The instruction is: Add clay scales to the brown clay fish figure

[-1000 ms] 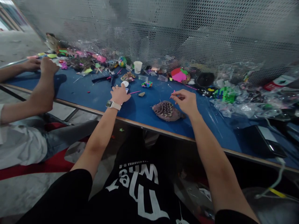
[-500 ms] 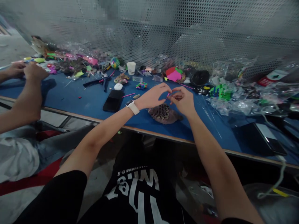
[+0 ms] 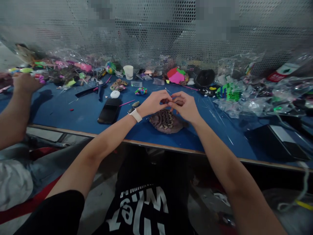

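My left hand (image 3: 157,101) and my right hand (image 3: 185,106) meet at the fingertips above a brownish clay piece (image 3: 168,121) with pale wavy strips on its top. Both are pinched closed; whatever lies between the fingers is too small and hidden to name. The clay piece rests on the blue table (image 3: 137,133) near its front edge, just below my hands. A small grey-green lump (image 3: 135,104) and a thin pink stick (image 3: 127,102) lie left of my left hand.
Left of my hands are a black phone (image 3: 109,111), a white round case (image 3: 115,94) and a paper cup (image 3: 128,72). Plastic bags (image 3: 256,106) and a dark box-like object (image 3: 276,142) lie right. Another person's arm (image 3: 19,104) reaches in at far left.
My fingertips have come together, and the purple bit seen between them is now hidden. The view has shifted, so the table items appear farther left. The other person's hand has moved toward the left edge.
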`<state>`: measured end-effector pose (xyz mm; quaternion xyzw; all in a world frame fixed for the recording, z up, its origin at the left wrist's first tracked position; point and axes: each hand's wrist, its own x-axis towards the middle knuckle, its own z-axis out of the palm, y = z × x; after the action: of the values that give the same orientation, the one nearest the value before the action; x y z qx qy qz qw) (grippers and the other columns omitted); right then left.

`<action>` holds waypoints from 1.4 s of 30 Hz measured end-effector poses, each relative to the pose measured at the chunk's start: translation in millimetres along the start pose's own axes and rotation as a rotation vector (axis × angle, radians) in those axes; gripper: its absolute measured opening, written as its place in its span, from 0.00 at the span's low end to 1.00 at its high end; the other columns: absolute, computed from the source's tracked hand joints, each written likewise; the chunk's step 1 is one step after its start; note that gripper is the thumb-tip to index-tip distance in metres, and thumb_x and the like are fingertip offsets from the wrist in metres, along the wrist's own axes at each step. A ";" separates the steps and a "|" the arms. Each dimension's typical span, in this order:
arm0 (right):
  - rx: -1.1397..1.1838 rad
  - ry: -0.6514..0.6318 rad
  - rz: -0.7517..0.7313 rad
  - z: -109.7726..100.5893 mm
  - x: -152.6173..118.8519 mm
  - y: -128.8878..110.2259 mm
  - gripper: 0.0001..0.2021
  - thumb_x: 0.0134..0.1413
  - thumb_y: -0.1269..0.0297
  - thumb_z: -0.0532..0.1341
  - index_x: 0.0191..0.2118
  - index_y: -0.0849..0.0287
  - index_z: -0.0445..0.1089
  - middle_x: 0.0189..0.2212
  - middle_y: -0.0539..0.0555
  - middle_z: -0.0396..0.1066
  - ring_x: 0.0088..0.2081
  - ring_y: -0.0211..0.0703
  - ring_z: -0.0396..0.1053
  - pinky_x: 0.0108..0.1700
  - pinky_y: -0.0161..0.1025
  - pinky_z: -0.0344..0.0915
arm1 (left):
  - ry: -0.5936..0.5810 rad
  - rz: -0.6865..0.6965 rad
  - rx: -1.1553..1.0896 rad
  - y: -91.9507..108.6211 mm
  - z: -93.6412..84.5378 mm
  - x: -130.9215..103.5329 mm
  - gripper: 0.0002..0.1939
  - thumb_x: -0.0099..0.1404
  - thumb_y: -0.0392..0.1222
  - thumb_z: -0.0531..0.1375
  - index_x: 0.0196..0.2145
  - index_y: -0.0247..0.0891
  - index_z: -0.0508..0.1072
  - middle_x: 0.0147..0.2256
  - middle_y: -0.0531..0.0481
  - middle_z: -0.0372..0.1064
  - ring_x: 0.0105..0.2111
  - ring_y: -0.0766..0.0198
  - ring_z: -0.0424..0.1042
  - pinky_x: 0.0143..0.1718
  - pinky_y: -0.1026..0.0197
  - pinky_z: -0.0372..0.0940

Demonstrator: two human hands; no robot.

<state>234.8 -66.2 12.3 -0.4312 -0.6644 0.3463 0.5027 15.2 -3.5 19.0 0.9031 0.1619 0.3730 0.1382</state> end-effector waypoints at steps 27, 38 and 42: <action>-0.005 0.052 -0.027 -2.3 0.9 0.2 0.35 0.50 0.24 0.76 0.49 0.47 0.77 0.34 0.52 0.83 0.30 0.50 0.83 0.22 0.44 0.73 | 0.082 -0.105 0.068 7.8 3.5 -8.3 0.09 0.80 0.44 0.62 0.48 0.41 0.83 0.45 0.43 0.81 0.43 0.54 0.80 0.49 0.50 0.75; -0.017 0.063 -0.038 -4.2 4.2 5.9 0.36 0.45 0.26 0.80 0.50 0.46 0.77 0.37 0.53 0.84 0.34 0.52 0.84 0.24 0.44 0.74 | 0.076 -0.130 0.053 14.5 2.3 -9.9 0.10 0.80 0.46 0.64 0.51 0.42 0.84 0.48 0.43 0.83 0.46 0.52 0.82 0.52 0.47 0.77; 0.010 0.025 -0.029 -3.1 2.9 2.3 0.33 0.47 0.26 0.79 0.45 0.48 0.78 0.35 0.53 0.83 0.32 0.52 0.83 0.23 0.44 0.74 | 0.126 -0.131 0.015 17.1 1.9 -11.5 0.09 0.80 0.45 0.64 0.48 0.42 0.84 0.46 0.44 0.83 0.44 0.54 0.82 0.51 0.47 0.77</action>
<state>237.9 -62.5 12.1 -0.4233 -0.6624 0.3370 0.5181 12.1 -23.8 16.8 0.8663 0.2321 0.4180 0.1449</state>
